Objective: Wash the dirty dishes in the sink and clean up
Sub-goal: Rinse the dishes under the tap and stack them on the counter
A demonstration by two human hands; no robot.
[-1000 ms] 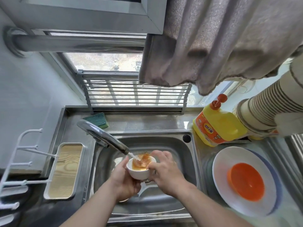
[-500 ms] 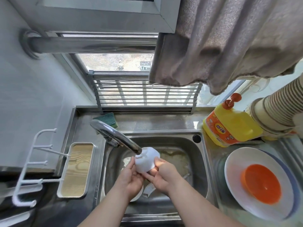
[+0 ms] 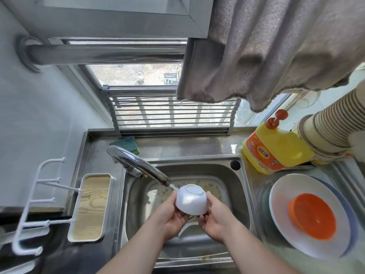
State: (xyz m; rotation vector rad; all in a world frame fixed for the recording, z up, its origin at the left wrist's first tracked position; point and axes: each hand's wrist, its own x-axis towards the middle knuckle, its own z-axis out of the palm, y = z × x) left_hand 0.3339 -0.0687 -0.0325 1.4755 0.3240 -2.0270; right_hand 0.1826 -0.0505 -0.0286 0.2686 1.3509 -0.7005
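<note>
Both hands hold a white bowl upside down under the running tap, over the sink.

The left hand and right hand each curl around a side of the bowl, which a second ago sat upright with orange residue inside; now its base faces up and water from the tap strikes its far rim. The bowl hangs above the middle of the sink, clear of the walls on all sides. Something pale lies in the basin below the hands, possibly another dish. To the right, an orange bowl sits on a white plate, with a yellow soap bottle behind. A green sponge lies behind the tap, and a tray sits left of the sink.
</note>
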